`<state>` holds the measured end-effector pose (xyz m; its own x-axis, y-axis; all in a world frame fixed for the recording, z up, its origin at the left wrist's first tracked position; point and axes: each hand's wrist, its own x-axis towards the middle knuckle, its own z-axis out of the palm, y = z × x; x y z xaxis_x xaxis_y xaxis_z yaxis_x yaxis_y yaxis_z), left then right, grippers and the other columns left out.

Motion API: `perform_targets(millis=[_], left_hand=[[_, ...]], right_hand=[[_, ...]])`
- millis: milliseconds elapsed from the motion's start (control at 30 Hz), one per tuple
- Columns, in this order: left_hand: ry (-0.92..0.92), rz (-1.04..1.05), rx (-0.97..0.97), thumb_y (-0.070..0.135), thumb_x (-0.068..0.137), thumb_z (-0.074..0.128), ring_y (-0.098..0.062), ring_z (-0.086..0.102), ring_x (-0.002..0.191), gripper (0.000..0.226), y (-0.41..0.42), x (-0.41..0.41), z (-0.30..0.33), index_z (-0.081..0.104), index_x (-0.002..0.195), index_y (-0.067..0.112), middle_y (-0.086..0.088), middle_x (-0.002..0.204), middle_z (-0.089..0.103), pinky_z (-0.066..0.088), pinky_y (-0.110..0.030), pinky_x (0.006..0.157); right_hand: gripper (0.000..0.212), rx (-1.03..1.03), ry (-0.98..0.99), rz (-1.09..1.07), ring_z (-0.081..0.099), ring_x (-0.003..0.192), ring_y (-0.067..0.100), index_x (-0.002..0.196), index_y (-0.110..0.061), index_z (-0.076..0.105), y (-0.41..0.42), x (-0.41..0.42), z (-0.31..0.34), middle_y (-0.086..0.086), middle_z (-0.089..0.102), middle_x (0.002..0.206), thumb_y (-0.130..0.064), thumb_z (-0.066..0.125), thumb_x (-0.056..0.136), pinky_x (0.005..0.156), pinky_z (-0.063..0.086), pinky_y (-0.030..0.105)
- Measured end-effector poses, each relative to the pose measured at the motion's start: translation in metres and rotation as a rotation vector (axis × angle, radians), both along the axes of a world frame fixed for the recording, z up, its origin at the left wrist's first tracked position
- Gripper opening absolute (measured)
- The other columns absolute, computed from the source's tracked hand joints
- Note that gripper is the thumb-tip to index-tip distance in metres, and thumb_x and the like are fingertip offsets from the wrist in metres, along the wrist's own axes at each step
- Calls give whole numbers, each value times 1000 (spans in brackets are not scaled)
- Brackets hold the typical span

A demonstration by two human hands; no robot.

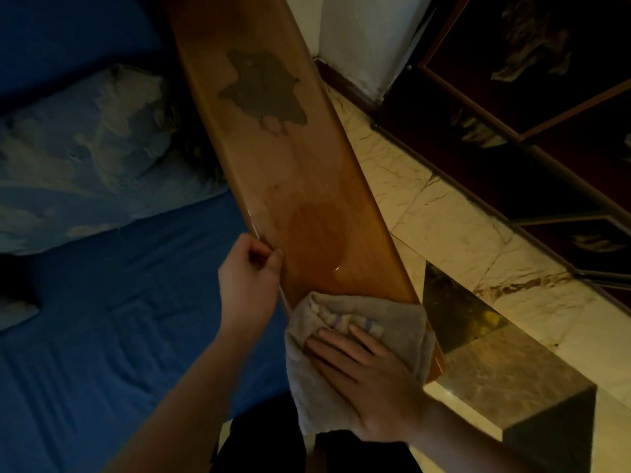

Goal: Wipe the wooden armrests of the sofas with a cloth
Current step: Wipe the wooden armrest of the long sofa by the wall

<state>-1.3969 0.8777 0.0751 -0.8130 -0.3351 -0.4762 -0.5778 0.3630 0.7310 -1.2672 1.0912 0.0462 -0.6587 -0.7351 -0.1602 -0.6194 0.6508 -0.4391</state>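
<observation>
A long wooden armrest (290, 172) runs from the top centre down to the lower middle, with a dark worn patch near its far end and a darker damp-looking oval nearer me. A beige cloth (382, 319) lies over the armrest's near end. My right hand (368, 380) presses flat on the cloth with straight fingers. My left hand (247, 285) grips the armrest's left edge, fingers curled round it.
The sofa's blue seat (119, 319) fills the left side, with a patterned blue and white cushion (85, 148) on it. Marble floor tiles (444, 216) lie to the right. Dark framed panels (529, 80) lean at the top right beside a white wall corner.
</observation>
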Motion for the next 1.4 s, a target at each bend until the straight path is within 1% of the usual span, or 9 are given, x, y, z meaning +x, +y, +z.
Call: perform_targets(millis=[167, 367, 500, 600, 767, 833, 967, 1133, 1400], left_hand=[[43, 17, -31, 14, 93, 69, 5, 61, 72, 22, -16, -39, -1, 59, 82, 31, 6, 85, 65, 50, -13, 61], [66, 124, -3, 10, 96, 64, -5, 62, 79, 23, -32, -85, -6, 58, 102, 32, 8, 92, 63, 60, -34, 75], [-13, 48, -25, 21, 83, 83, -3, 57, 87, 75, -51, -122, -11, 43, 147, 25, 12, 98, 57, 44, -19, 66], [-58, -23, 27, 19, 77, 87, -10, 58, 105, 107, -59, -132, -12, 22, 161, 28, 3, 119, 62, 41, -14, 75], [-120, -146, 79, 15, 74, 89, -7, 56, 120, 124, -70, -141, -16, 5, 161, 42, 3, 148, 56, 51, -36, 101], [-171, -169, 99, 17, 69, 91, -9, 62, 117, 131, -75, -148, -18, 1, 160, 44, 6, 143, 61, 53, -36, 100], [-236, -194, 91, 26, 67, 92, 14, 62, 85, 136, -82, -151, -24, -7, 156, 53, 16, 111, 72, 42, -1, 69], [-216, -116, 126, 20, 71, 89, 12, 65, 77, 129, -75, -145, -22, -4, 151, 61, 16, 80, 65, 50, -14, 67], [-261, -132, 148, 22, 75, 87, -1, 69, 77, 129, -76, -149, -15, -15, 136, 73, 14, 90, 68, 58, -24, 76]], right_hand=[[68, -17, 93, -267, 10, 163, 15, 164, -25, 16, 0, -57, -3, -7, 16, 174, -58, 24, 106, 131, 9, 45], [75, -77, 184, -1075, 27, 156, 24, 161, -16, 27, -68, -154, -5, 10, 39, 166, -48, 43, 94, 129, 19, 48], [74, -254, 187, -1315, 39, 152, 28, 158, -7, 39, -102, -231, -7, 13, 45, 163, -46, 42, 95, 128, 27, 51], [75, -288, 202, -1307, 39, 153, 26, 158, -6, 40, -125, -282, -6, 12, 44, 163, -47, 39, 96, 129, 24, 47], [77, -306, 225, -1248, 36, 154, 26, 159, -6, 37, -155, -354, -6, 12, 41, 165, -48, 37, 95, 129, 23, 50], [76, -290, 244, -1205, 34, 155, 26, 160, -7, 35, -164, -376, -5, 11, 40, 166, -46, 39, 95, 129, 22, 50], [78, -237, 297, -1089, 31, 155, 26, 161, -9, 29, -173, -398, -9, 10, 38, 167, -45, 45, 93, 129, 20, 51], [80, -95, 340, -976, 26, 158, 24, 162, -15, 23, -176, -404, -14, 6, 31, 171, -49, 43, 93, 130, 14, 50], [82, -54, 307, -877, 25, 158, 25, 163, -18, 18, -177, -411, -11, 4, 29, 172, -51, 43, 92, 128, 20, 56]])
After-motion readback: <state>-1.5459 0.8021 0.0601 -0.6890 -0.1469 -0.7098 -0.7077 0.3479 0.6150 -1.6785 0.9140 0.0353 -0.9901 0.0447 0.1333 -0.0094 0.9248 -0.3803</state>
